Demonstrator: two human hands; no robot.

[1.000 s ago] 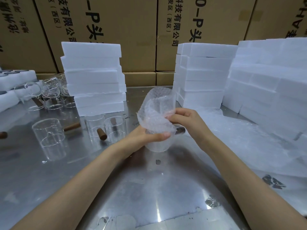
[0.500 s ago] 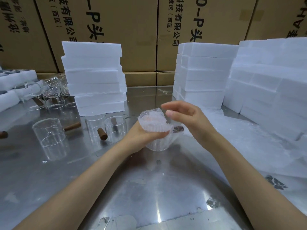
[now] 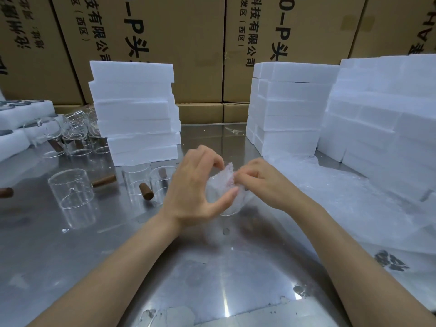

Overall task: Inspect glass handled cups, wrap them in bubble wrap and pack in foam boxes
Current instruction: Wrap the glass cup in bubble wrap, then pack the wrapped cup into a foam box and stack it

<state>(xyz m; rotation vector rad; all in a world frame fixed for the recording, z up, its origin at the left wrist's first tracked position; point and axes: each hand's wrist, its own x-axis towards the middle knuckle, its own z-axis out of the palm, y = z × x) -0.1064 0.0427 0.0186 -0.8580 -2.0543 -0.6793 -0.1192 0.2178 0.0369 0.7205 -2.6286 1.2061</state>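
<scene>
Wrapped cup (image 3: 224,199) stands upright on the counter (image 3: 118,267), base down; left hand (image 3: 197,188) cups its side, right hand (image 3: 258,182) fingers pinch the bubble wrap (image 3: 227,175) at top.

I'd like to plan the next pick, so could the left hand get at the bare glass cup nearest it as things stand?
Probably not yet: the left hand grips the wrapped cup. Once freed, the way to the bare cup beside it looks open.
</scene>
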